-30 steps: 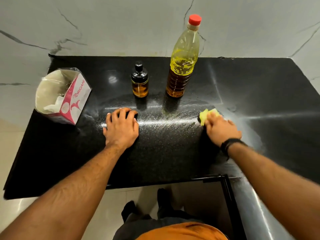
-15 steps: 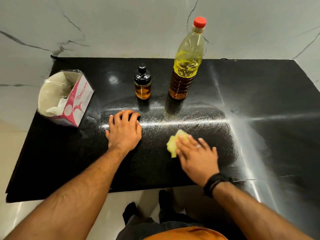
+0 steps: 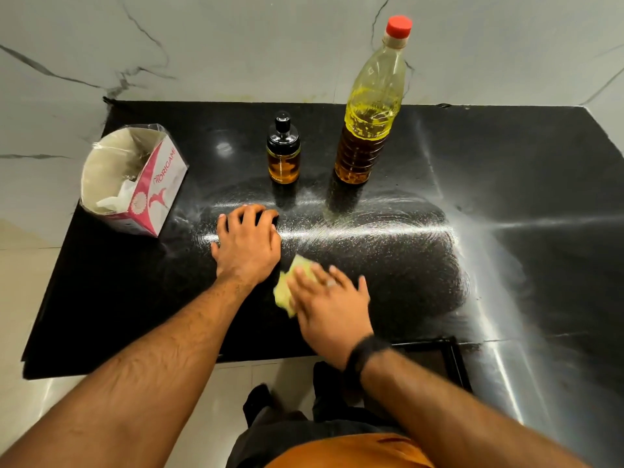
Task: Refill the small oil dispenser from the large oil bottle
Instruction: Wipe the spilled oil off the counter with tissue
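Pressing yellow cloth [image 3: 289,292] onto black counter [image 3: 506,197] — right hand [image 3: 332,307] fingers straight | left hand [image 3: 248,246] flat, fingers apart — holds nothing

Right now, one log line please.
phase: wiping countertop | right hand presses yellow cloth | left hand flat | oil bottle, dispenser capped

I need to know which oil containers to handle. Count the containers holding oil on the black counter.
2. The small glass oil dispenser with a black cap stands near the counter's back edge; the tall clear plastic oil bottle with a red cap stands to its right. None seems hidden.
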